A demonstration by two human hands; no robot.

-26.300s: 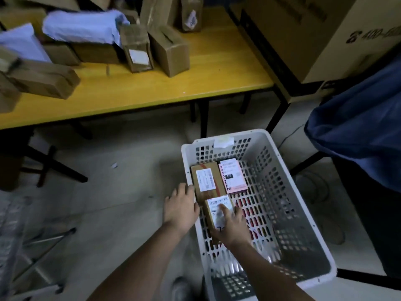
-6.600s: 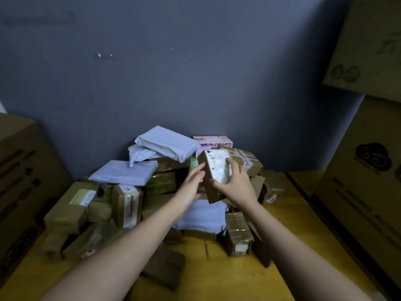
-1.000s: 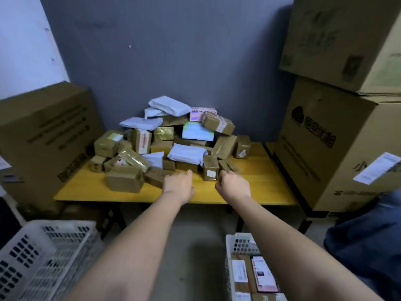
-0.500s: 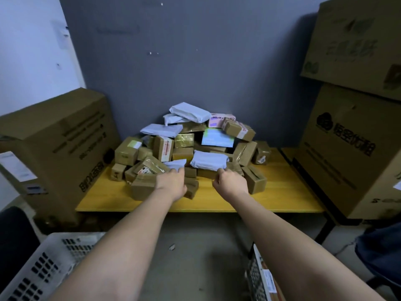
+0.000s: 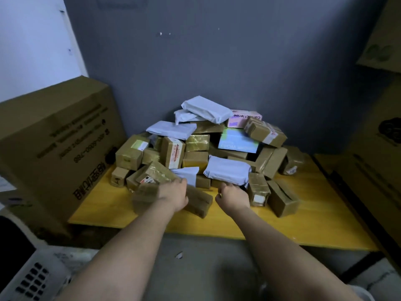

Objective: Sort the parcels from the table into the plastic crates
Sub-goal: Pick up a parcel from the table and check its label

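A pile of parcels [image 5: 201, 148] covers the back of the yellow table [image 5: 293, 216]: brown taped boxes, white mailers and a pink box on top. My left hand [image 5: 173, 195] lies at the front left of the pile, its fingers curled over the right end of a blurred brown box [image 5: 145, 197]. A flat brown box [image 5: 198, 203] sits just right of that hand. My right hand [image 5: 233, 196] hovers with curled fingers at the foot of a white mailer [image 5: 227, 172], with nothing visible in it. One corner of a white plastic crate [image 5: 32, 279] shows at the bottom left.
A large cardboard box [image 5: 54, 137] stands against the table's left end. Stacked cardboard boxes [image 5: 382, 161] wall in the right side. A grey wall [image 5: 206, 61] closes the back. Grey floor [image 5: 195, 268] lies between me and the table edge.
I have moved closer to the table and both hands have reached the front of the pile. My left hand now lies on the brown box, and the right-hand crate has left view.
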